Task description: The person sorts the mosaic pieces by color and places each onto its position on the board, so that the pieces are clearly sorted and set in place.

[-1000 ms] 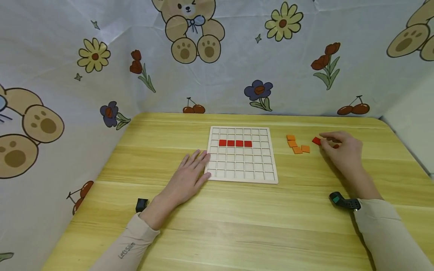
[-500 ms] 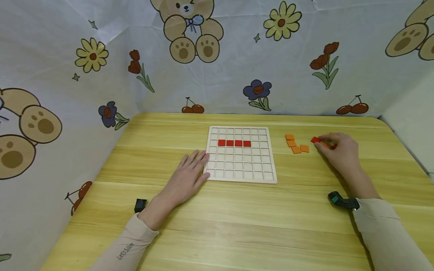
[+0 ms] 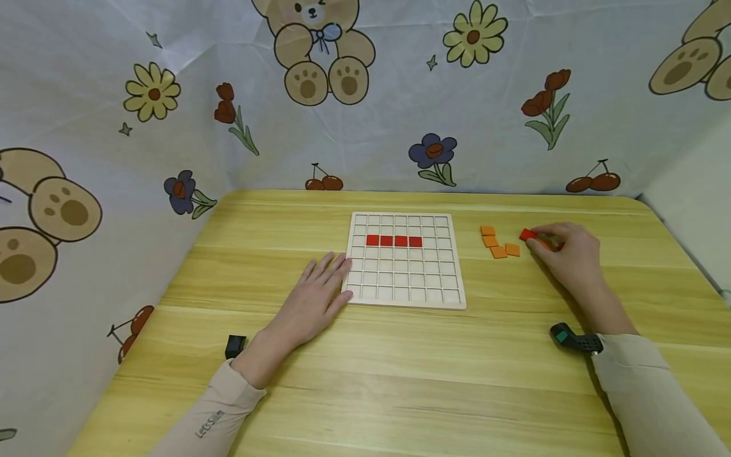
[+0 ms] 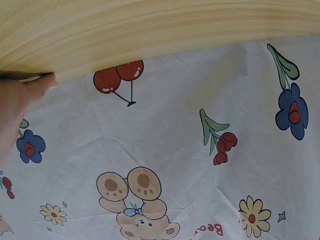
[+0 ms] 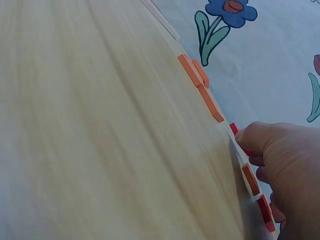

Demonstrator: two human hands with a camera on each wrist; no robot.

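Note:
A pale wooden grid board (image 3: 402, 266) lies on the table, with a row of several red square tiles (image 3: 401, 241) set in its cells. My left hand (image 3: 314, 298) rests flat, fingers straight, its fingertips and thumb at the board's left edge. To the right, my right hand (image 3: 571, 254) pinches a red tile (image 3: 526, 234) between thumb and fingers, close above the tabletop. In the right wrist view the thumb covers part of that red tile (image 5: 234, 129). An orange tile (image 5: 250, 179) and another red tile (image 5: 266, 214) lie under the hand.
Several loose orange tiles (image 3: 499, 252) lie between the board and my right hand. The wooden table (image 3: 400, 381) ends at a patterned cloth (image 3: 388, 127) behind and on the left. A black wrist device (image 3: 577, 339) sits on the right wrist.
My right hand has shifted slightly left with the red tile pinched in it. The left hand and the board hold still; the head view drifts slightly.

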